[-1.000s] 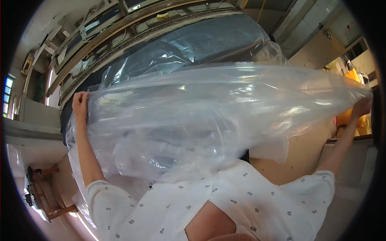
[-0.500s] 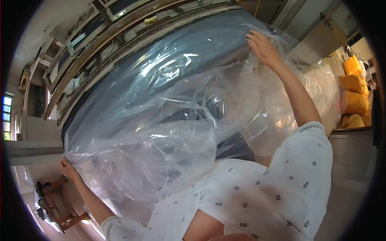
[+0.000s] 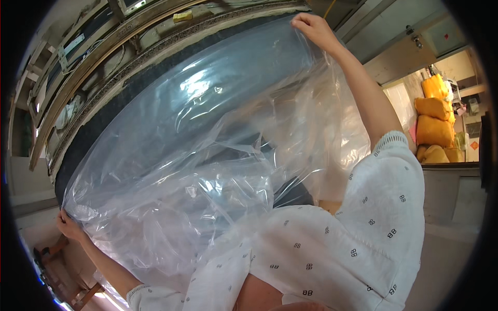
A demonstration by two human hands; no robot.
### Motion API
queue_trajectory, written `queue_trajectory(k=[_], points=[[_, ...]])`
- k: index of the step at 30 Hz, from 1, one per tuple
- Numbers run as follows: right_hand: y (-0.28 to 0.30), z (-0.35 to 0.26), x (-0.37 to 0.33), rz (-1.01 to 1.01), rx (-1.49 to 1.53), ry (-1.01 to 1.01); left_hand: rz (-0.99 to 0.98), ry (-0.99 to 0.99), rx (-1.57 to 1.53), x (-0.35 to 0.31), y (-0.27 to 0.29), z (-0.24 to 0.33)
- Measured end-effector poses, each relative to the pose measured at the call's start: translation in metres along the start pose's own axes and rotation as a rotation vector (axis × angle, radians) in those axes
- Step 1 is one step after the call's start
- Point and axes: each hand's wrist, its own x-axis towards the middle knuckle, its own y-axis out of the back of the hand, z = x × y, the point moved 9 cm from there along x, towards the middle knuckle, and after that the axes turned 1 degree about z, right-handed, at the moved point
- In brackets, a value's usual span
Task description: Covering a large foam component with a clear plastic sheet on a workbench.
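Clear plastic sheet (image 3: 207, 106) lies flatter over dark worktop (image 3: 140, 82).
Right hand (image 3: 310, 29), previously spread, now pinches its far edge; left hand (image 3: 69, 226) pinches the left corner; tension appears improved.

The white shirt (image 3: 332, 254) concealed part of the clear plastic sheet (image 3: 150, 137) and was itself cut off by the lower edge. A dark shape (image 3: 293, 194), partly covered by the shirt, could not be identified.
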Motion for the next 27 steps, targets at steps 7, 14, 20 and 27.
queue_trajectory(k=[7,14,20,27], points=[[-0.045,0.016,0.029,0.044,0.038,0.09,0.037,0.335,-0.389,-0.015,0.071,-0.03],[-0.041,0.018,0.03,0.106,0.053,-0.023,-0.141,0.356,-0.395,-0.066,0.15,-0.056],[-0.009,0.011,0.057,-0.014,0.078,0.203,0.015,0.643,-0.731,-0.09,0.128,-0.052],[0.064,0.093,0.103,0.332,0.743,-0.076,0.092,0.53,-1.08,0.027,0.051,0.044]])
